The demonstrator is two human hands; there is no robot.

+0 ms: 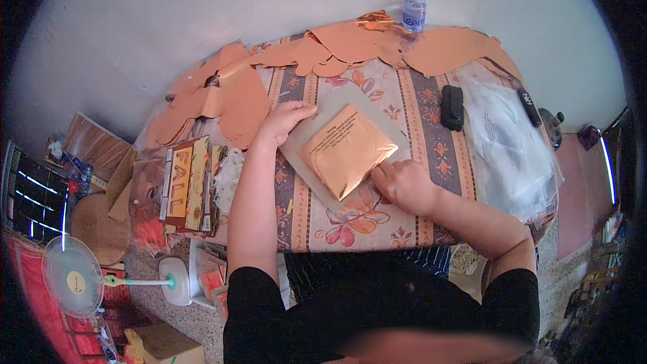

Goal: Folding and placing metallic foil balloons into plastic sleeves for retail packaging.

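A frosted plastic bag (328, 103) with a folded copper-orange foil piece (347, 148) inside lies tilted over the middle of the table. Small dark print runs across the bag's front. My left hand (290, 123) pinches its upper left edge, thumb on top. At the lower right edge my right hand (406, 185) is closed, fingers curled on the bag's border; its fingertips are partly hidden.
Flat orange cut-out shapes (239, 101) spread along the table's far and left sides. A water bottle (414, 8) stands at the back. To the right are a black case (452, 107) and clear plastic bags (505, 155). Packaged signs (187, 185) lie left; a fan (74, 276) is beyond.
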